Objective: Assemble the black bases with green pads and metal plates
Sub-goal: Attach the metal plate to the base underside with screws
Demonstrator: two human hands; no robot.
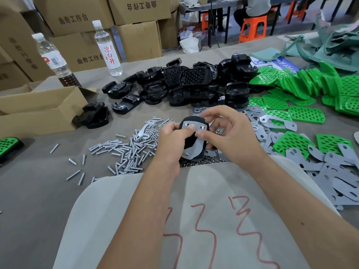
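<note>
- Table (29, 191): grey work surface; every position below is given relative to the black base held at its centre.
- Cardboard box (38, 109): open, well to the left of the held base.
- Pile of black bases (184, 84): heaped behind the held base.
- Green pads (305, 88): scattered and stacked to the right and behind.
- Metal plates (340, 171): loose grey pieces spread to the right.
- Two bottles (104, 47): upright, far behind and to the left.
- Screws (126, 150): loose heap just to the left.
- Black base (191, 140): held above the table edge, a plate (196, 138) lying on its upturned face.
- Right hand (233, 136): fingers curled around the base's right side, thumb pressing the plate.
- Left hand (172, 138): fingers curled, gripping the base's left edge, thumb on top.
</note>
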